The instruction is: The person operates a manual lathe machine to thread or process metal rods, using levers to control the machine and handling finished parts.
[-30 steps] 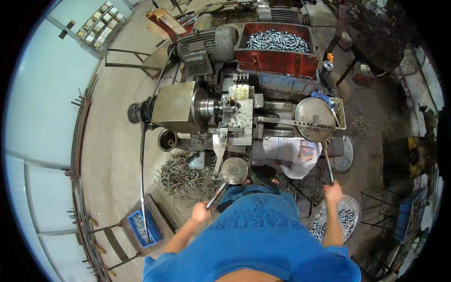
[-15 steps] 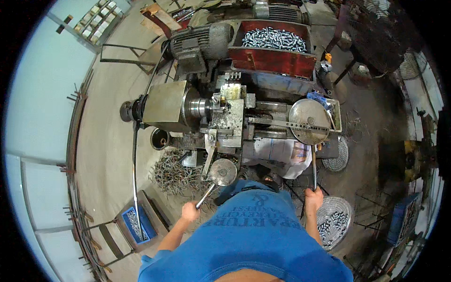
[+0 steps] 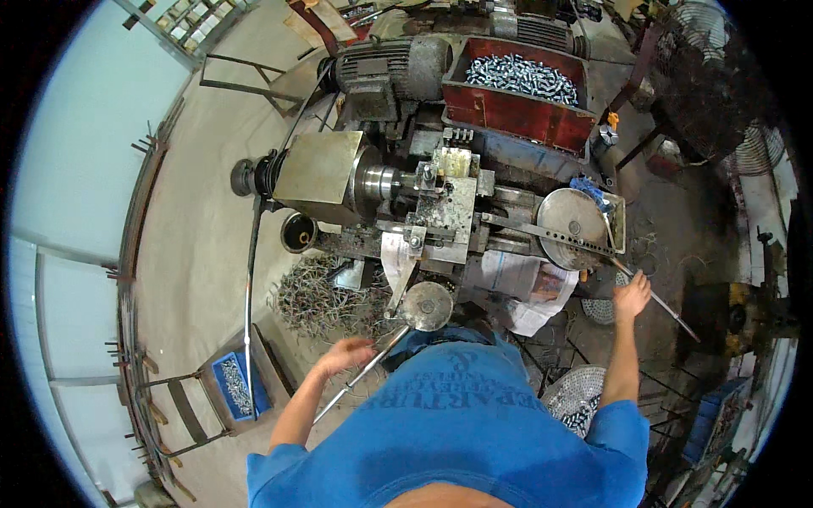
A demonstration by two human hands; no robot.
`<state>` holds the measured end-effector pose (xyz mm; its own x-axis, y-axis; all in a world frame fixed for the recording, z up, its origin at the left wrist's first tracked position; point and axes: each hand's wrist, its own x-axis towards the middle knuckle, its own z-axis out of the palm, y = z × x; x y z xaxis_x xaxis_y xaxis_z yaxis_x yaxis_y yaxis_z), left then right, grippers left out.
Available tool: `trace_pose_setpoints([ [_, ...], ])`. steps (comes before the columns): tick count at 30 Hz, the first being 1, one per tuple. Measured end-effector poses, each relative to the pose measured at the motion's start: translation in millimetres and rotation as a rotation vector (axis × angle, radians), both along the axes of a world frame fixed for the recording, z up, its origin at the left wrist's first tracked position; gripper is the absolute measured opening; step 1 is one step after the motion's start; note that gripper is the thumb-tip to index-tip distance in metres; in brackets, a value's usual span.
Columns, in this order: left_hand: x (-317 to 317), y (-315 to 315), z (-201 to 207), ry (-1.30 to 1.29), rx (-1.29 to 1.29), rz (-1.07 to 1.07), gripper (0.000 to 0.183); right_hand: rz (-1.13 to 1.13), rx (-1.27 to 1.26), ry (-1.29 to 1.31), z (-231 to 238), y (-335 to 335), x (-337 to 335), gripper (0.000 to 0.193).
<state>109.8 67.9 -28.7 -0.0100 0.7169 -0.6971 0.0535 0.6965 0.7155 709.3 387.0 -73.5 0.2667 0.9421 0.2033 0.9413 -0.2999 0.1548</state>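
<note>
The right grip is closed around a metal rod, out past the right end of the machine; the rod slants away from the edge of a large round plate at that end, and its tip pokes out beyond the fingers. The left grip is loose, fingers stretched out beside a second rod on the machine's near side — whether the fingertips touch it, I cannot tell. That second rod comes off a small round plate just in front of the machine and runs down to the left. A flat bar with a row of holes reaches from the machine's middle across the large plate. Behind the machine, a red bin full of small shiny metal parts stands on a blue bin, and a ribbed motor sits behind its left half. A heap of metal scraps lies in front of the machine on the left — farther out that way, a blue box holds more small parts.
</note>
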Motion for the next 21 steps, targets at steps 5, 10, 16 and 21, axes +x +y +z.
trace_pose_setpoints([
  [5, -90.8, 28.4, -74.8, 0.586, 0.124, 0.046, 0.038, 0.098, -0.004, 0.343, -24.3, -93.6, -47.1, 0.073],
  [10, -140.7, 86.8, -117.0, 1.279, 0.088, -0.342, 0.036, 0.059, -0.207, 0.625, -63.2, -198.7, -57.4, 0.045],
  [16, -162.0, 115.8, -165.2, 1.387, 0.273, -0.541, 0.039, -0.031, -0.412, 0.765, -45.6, -240.6, -57.1, 0.043],
  [21, -118.6, 108.9, -243.7, 1.315, 0.106, 0.136, 0.043, -0.135, -0.389, 0.727, -3.2, -244.9, -80.8, 0.037],
])
